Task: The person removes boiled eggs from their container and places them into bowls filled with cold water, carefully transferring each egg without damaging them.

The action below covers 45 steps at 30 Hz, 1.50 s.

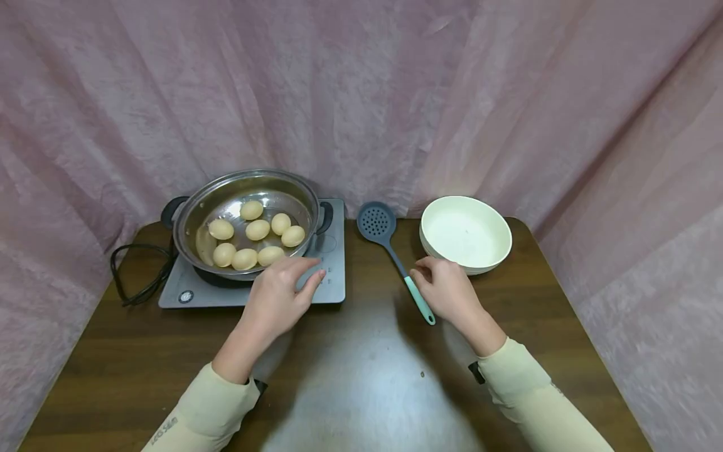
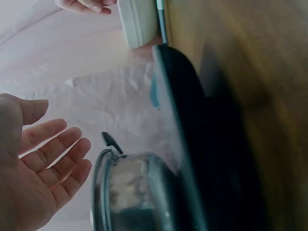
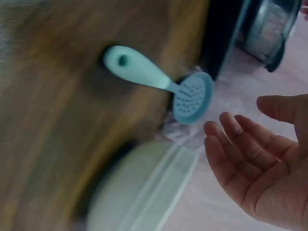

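Note:
My left hand (image 1: 280, 295) hovers at the front of the steel pot (image 1: 186, 235), fingers relaxed and holding nothing; the left wrist view shows its bare palm beside the pot wall (image 2: 130, 192). Several pale eggs (image 1: 257, 230) lie in the pot, which stands on a grey induction cooktop (image 1: 336, 270). Above the mint handle of a skimmer (image 1: 419, 300) is my right hand (image 1: 446, 290), fingers loosely bent with nothing in them. The skimmer's grey perforated head (image 1: 376, 221) points to the back. Just behind the right hand sits a white bowl (image 1: 465, 232), its inside bare.
A black power cord (image 1: 141, 295) loops on the wooden table (image 1: 350, 383) left of the cooktop. Pink curtains (image 1: 361, 94) hang along the back and sides. The pot's black side handles (image 1: 325, 218) stick out left and right. A tiny brown speck (image 1: 422, 374) lies near the front.

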Tool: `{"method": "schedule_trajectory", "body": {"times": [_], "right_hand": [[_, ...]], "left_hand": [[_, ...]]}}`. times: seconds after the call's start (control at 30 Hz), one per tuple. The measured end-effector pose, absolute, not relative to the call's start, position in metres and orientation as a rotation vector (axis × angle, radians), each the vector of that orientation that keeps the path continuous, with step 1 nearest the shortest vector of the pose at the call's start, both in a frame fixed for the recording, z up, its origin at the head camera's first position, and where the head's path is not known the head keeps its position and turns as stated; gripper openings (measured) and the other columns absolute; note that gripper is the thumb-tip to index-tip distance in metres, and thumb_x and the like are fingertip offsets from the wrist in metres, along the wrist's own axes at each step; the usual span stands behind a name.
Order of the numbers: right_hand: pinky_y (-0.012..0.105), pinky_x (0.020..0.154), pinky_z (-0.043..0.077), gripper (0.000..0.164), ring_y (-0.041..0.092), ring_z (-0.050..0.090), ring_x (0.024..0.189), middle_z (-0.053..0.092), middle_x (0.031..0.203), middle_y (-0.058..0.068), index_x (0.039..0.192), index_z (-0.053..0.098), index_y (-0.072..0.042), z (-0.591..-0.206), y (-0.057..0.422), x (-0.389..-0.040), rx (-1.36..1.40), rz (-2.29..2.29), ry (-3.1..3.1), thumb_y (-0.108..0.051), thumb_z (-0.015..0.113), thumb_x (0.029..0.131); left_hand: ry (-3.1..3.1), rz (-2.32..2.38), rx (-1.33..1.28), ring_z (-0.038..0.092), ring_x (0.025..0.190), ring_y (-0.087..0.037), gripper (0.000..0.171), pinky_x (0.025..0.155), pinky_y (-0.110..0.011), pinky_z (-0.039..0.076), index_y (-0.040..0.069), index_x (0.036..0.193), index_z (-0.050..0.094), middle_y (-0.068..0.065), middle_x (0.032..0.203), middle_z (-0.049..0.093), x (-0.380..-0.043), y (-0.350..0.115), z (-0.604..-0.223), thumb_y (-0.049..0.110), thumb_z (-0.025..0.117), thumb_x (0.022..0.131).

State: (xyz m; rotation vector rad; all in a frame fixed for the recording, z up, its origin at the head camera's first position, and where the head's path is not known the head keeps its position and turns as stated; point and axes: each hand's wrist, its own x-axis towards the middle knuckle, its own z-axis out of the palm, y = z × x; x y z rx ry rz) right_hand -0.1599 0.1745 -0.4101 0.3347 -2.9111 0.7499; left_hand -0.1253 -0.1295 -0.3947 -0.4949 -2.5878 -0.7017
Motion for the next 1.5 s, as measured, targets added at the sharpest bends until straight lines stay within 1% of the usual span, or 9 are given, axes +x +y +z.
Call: {"method": "schedule_trajectory", "body": {"times": [0.2,0.3,0.5,0.67,0.97,1.23,1.33,1.43,1.5], "right_hand": [[0.04,0.076,0.057,0.028,0.023,0.066,0.09,0.07,0.096,0.008,0.108,0.067,-0.005,-0.431,0.179,-0.162,0.271,0.706,-2.996,-0.025,0.062,0.088],[0.041,0.072,0.056,0.032,0.023,0.064,0.085,0.069,0.092,0.01,0.108,0.066,-0.002,-0.439,0.18,-0.163,0.237,0.674,-3.054,-0.025,0.065,0.086],[0.028,0.051,0.043,0.021,0.018,0.051,0.061,0.054,0.061,0.001,0.082,0.065,-0.009,-0.45,0.177,-0.164,0.155,0.632,-3.173,-0.029,0.072,0.081],[0.026,0.044,0.037,0.028,0.018,0.048,0.057,0.048,0.055,-0.001,0.062,0.058,-0.015,-0.459,0.176,-0.163,0.109,0.589,-3.228,-0.031,0.075,0.078],[0.025,0.043,0.037,0.032,0.017,0.047,0.054,0.045,0.052,-0.002,0.057,0.055,-0.014,-0.464,0.176,-0.166,0.1,0.556,-3.274,-0.026,0.073,0.08],[0.021,0.041,0.029,0.039,0.012,0.035,0.047,0.028,0.049,-0.005,0.052,0.04,-0.014,-0.455,0.175,-0.169,0.078,0.678,-3.263,-0.018,0.065,0.082],[0.02,0.04,0.036,0.029,0.009,0.044,0.044,0.041,0.047,-0.005,0.058,0.051,-0.01,-0.45,0.176,-0.171,0.05,0.851,-3.26,-0.016,0.065,0.084],[0.021,0.042,0.048,0.016,0.013,0.059,0.048,0.06,0.054,0.003,0.078,0.064,-0.002,-0.447,0.177,-0.173,-0.002,1.108,-3.255,-0.016,0.066,0.086],[0.023,0.043,0.053,0.021,0.017,0.064,0.051,0.066,0.062,0.009,0.088,0.066,0.003,-0.445,0.178,-0.174,-0.044,1.264,-3.246,-0.018,0.065,0.088]], "left_hand": [[-2.676,-0.729,-0.455,0.062,0.106,-0.018,0.03,0.084,-0.042,0.057,0.018,0.11,0.069,0.0,0.111,0.068,-0.124,-0.128,-0.406,0.039,0.058,0.092],[-2.716,-0.732,-0.437,0.062,0.105,-0.018,0.03,0.083,-0.042,0.057,0.019,0.111,0.069,0.0,0.111,0.068,-0.124,-0.128,-0.41,0.04,0.058,0.092],[-2.781,-0.713,-0.413,0.062,0.103,-0.019,0.031,0.082,-0.043,0.057,0.02,0.113,0.068,0.0,0.11,0.068,-0.122,-0.132,-0.417,0.041,0.057,0.092],[-2.829,-0.711,-0.413,0.062,0.105,-0.019,0.032,0.085,-0.043,0.056,0.019,0.113,0.068,0.0,0.111,0.068,-0.122,-0.133,-0.421,0.041,0.058,0.092],[-2.82,-0.692,-0.435,0.063,0.104,-0.019,0.029,0.085,-0.042,0.057,0.018,0.11,0.069,0.001,0.11,0.068,-0.125,-0.132,-0.424,0.038,0.059,0.091],[-2.832,-0.684,-0.429,0.063,0.105,-0.018,0.031,0.085,-0.041,0.057,0.018,0.111,0.069,0.001,0.11,0.068,-0.127,-0.132,-0.423,0.04,0.058,0.092],[-2.835,-0.678,-0.429,0.063,0.105,-0.018,0.032,0.086,-0.041,0.056,0.018,0.112,0.069,0.001,0.111,0.068,-0.127,-0.133,-0.423,0.041,0.057,0.092],[-2.835,-0.682,-0.433,0.063,0.105,-0.018,0.032,0.086,-0.042,0.056,0.018,0.112,0.069,0.001,0.111,0.068,-0.127,-0.133,-0.423,0.041,0.057,0.092],[-2.837,-0.682,-0.434,0.063,0.105,-0.019,0.032,0.086,-0.042,0.056,0.018,0.112,0.069,0.001,0.111,0.068,-0.127,-0.133,-0.424,0.04,0.058,0.092]]}}
